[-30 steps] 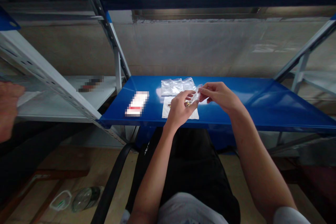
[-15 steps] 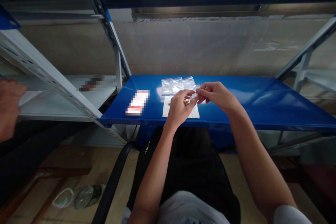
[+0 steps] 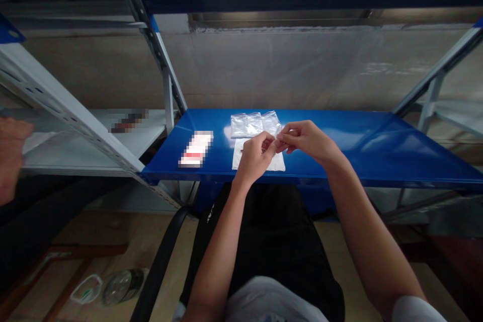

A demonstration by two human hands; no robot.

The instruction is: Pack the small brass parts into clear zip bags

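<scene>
Head view, from my remote seat. Left hand (image 3: 256, 155) and right hand (image 3: 307, 140) meet above the front middle of the desk (image 3: 358, 151); thumb and fingers are pinched together on each, tips touching. Between them, a scrap of clear plastic (image 3: 278, 137), thin and shiny; mostly covered, so I cannot tell its full shape.

Beneath the left hand: one flat white packet (image 3: 278, 163), soft-looking, roughly square. What lies on its middle is hidden from me.

Just behind: three clear bags (image 3: 253, 125), film crinkled and glossy, laid in a row side by side.

To the left, well apart: one oblong slab (image 3: 196, 149), white with a red band, pixelated; I can read nothing on it.

Desk is smooth blue with a bright sheen. Beside it, a pale grey shelf (image 3: 94, 153) with one pixelated dark object (image 3: 128, 121); another person's hand (image 3: 14, 146) is at its far left. Slotted metal uprights, plain greyish wall. Floor: one clear round container (image 3: 119, 288). White mark on the black trousers (image 3: 264, 241), too small to read.
</scene>
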